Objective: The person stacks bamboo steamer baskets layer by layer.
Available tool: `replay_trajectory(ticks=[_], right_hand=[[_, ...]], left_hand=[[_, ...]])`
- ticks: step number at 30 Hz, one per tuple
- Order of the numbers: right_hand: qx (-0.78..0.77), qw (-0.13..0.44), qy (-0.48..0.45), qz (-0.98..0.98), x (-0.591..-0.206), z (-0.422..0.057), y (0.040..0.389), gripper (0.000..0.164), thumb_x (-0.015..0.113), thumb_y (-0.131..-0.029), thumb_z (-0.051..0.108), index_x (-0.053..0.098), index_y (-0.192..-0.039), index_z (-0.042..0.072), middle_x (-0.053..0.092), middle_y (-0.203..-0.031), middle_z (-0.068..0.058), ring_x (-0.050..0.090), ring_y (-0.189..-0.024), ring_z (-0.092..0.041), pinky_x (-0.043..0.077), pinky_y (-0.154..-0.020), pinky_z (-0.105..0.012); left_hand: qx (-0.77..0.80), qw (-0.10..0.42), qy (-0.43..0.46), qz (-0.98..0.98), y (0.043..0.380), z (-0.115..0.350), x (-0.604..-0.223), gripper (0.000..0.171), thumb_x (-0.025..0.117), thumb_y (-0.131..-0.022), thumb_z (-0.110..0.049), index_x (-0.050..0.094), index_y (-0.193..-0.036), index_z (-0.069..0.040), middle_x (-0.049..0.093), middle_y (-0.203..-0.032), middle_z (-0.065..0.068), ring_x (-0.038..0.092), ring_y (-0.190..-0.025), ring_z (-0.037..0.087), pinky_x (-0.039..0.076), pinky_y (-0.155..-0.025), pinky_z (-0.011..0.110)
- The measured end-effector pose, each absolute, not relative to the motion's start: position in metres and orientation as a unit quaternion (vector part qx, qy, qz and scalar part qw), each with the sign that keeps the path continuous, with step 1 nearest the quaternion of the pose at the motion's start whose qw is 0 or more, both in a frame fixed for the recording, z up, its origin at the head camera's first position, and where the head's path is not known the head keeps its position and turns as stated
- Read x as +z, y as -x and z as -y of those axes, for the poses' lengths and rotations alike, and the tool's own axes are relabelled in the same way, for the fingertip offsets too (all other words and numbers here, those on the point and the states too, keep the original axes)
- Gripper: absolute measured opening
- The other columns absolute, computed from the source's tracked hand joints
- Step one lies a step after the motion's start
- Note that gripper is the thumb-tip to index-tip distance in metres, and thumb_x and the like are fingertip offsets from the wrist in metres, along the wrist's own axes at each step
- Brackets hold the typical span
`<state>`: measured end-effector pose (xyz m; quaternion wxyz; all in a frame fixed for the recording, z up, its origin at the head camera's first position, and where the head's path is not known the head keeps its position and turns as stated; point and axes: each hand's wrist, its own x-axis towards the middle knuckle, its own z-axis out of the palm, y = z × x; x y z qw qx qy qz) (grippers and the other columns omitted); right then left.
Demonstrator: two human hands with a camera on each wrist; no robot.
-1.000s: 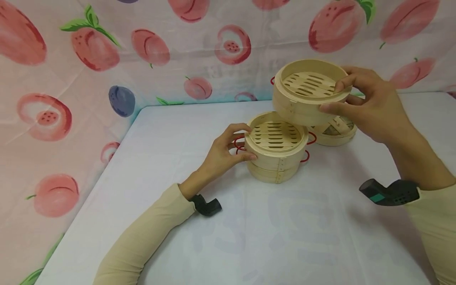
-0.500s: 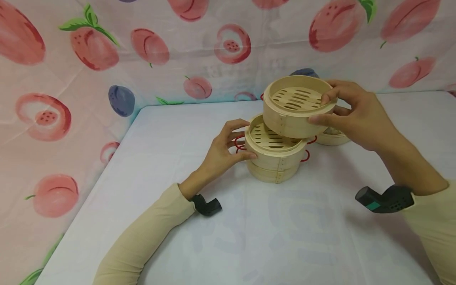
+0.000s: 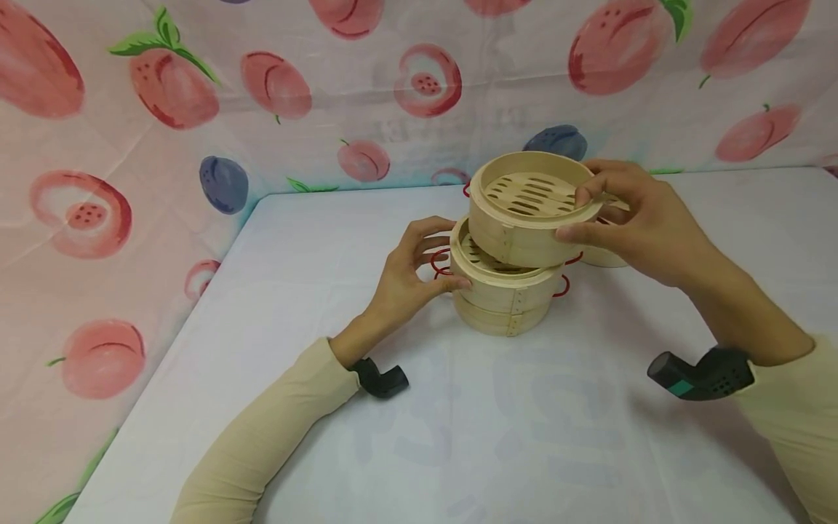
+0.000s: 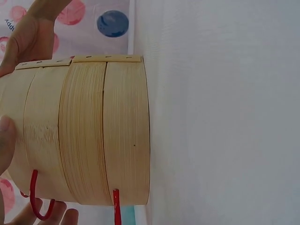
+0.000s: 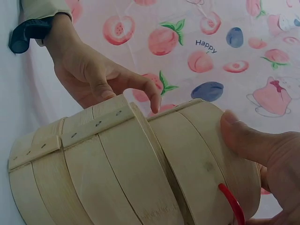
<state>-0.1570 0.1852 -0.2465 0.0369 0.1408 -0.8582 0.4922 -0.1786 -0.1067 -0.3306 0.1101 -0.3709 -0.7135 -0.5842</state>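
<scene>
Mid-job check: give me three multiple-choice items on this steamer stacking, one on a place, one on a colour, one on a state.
1. Where is the tier gripped by the right hand?
A. flat on the table
B. over the lower steamer tier, tilted and not fully seated
C. behind the left arm

2. What colour are the wire handles on the lower steamer tier?
A. red
B. blue
C. black

3. What is the left hand doing?
A. lying flat on the table, away from the steamer
B. lifting a lid
C. holding the side of the lower tier

Answers: 1 B, the upper steamer tier sits askew with a gap showing the lower slats. 2 A, red loops stick out at both sides. 3 C, its fingers curl against the bamboo wall.
</scene>
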Motion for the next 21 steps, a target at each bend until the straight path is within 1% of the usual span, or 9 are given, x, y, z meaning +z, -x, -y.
replay_trajectory(ticks=[2, 5, 8, 9, 11, 15, 17, 19, 21], right_hand=[[0.491, 0.036, -0.147, 0.858, -0.246, -0.184, 0.156, 0.035, 0.081, -0.078, 0.014, 0.055, -0.097, 0.002, 0.033, -0.145, -0.007, 0.032, -0.133, -0.033, 0.034, -0.104, -0.051], [0.492, 0.039, -0.155, 0.856, -0.246, -0.183, 0.155, 0.035, 0.082, -0.077, 0.011, 0.055, -0.097, 0.002, 0.035, -0.143, -0.006, 0.034, -0.132, -0.031, 0.038, -0.104, -0.039], [0.502, 0.043, -0.167, 0.847, -0.246, -0.181, 0.154, 0.034, 0.082, -0.076, 0.007, 0.055, -0.096, 0.001, 0.037, -0.140, -0.005, 0.037, -0.128, -0.029, 0.041, -0.099, -0.025], [0.505, 0.043, -0.171, 0.845, -0.246, -0.181, 0.154, 0.034, 0.082, -0.075, 0.006, 0.055, -0.095, 0.000, 0.037, -0.139, -0.005, 0.038, -0.127, -0.029, 0.041, -0.099, -0.023], [0.508, 0.042, -0.177, 0.842, -0.246, -0.179, 0.153, 0.034, 0.082, -0.075, 0.005, 0.055, -0.095, 0.000, 0.037, -0.139, -0.004, 0.038, -0.127, -0.029, 0.041, -0.099, -0.023], [0.502, 0.040, -0.178, 0.845, -0.246, -0.177, 0.152, 0.034, 0.082, -0.075, 0.006, 0.055, -0.096, 0.001, 0.036, -0.141, -0.003, 0.036, -0.129, -0.031, 0.038, -0.103, -0.037], [0.499, 0.039, -0.178, 0.847, -0.246, -0.176, 0.151, 0.035, 0.082, -0.075, 0.007, 0.055, -0.096, 0.001, 0.035, -0.142, -0.004, 0.035, -0.130, -0.032, 0.037, -0.103, -0.041], [0.498, 0.038, -0.177, 0.848, -0.246, -0.175, 0.150, 0.035, 0.082, -0.076, 0.008, 0.055, -0.096, 0.001, 0.035, -0.142, -0.004, 0.035, -0.130, -0.033, 0.036, -0.103, -0.040], [0.499, 0.036, -0.177, 0.848, -0.246, -0.174, 0.150, 0.035, 0.082, -0.076, 0.008, 0.055, -0.097, 0.001, 0.035, -0.143, -0.003, 0.035, -0.130, -0.033, 0.038, -0.103, -0.035]], left_hand=[[-0.584, 0.115, 0.369, 0.714, 0.178, 0.107, -0.331, 0.076, 0.082, -0.068, 0.009, 0.041, -0.131, -0.006, 0.048, -0.132, 0.013, 0.055, -0.117, 0.024, 0.048, -0.095, 0.039], [-0.588, 0.120, 0.365, 0.712, 0.178, 0.106, -0.330, 0.076, 0.081, -0.069, 0.009, 0.041, -0.131, -0.006, 0.048, -0.132, 0.014, 0.055, -0.116, 0.025, 0.048, -0.095, 0.040], [-0.592, 0.123, 0.364, 0.708, 0.177, 0.106, -0.331, 0.075, 0.080, -0.069, 0.010, 0.041, -0.131, -0.005, 0.048, -0.132, 0.016, 0.055, -0.115, 0.027, 0.047, -0.096, 0.040], [-0.593, 0.124, 0.364, 0.707, 0.177, 0.106, -0.331, 0.074, 0.080, -0.069, 0.010, 0.041, -0.131, -0.005, 0.047, -0.132, 0.017, 0.055, -0.115, 0.027, 0.047, -0.096, 0.040], [-0.594, 0.128, 0.364, 0.705, 0.176, 0.106, -0.331, 0.075, 0.080, -0.069, 0.010, 0.041, -0.131, -0.004, 0.047, -0.131, 0.017, 0.055, -0.114, 0.027, 0.047, -0.096, 0.039], [-0.592, 0.144, 0.368, 0.702, 0.176, 0.105, -0.331, 0.075, 0.081, -0.067, 0.011, 0.042, -0.130, -0.003, 0.047, -0.129, 0.018, 0.054, -0.113, 0.028, 0.046, -0.097, 0.040], [-0.590, 0.153, 0.371, 0.701, 0.176, 0.104, -0.332, 0.075, 0.082, -0.066, 0.011, 0.042, -0.129, -0.002, 0.047, -0.128, 0.021, 0.054, -0.112, 0.029, 0.045, -0.097, 0.041], [-0.588, 0.156, 0.371, 0.702, 0.176, 0.104, -0.332, 0.075, 0.082, -0.066, 0.011, 0.042, -0.129, -0.002, 0.047, -0.127, 0.021, 0.054, -0.111, 0.029, 0.045, -0.097, 0.042], [-0.585, 0.157, 0.369, 0.705, 0.176, 0.104, -0.332, 0.076, 0.082, -0.066, 0.010, 0.042, -0.129, -0.002, 0.047, -0.126, 0.021, 0.054, -0.111, 0.028, 0.045, -0.097, 0.041]])
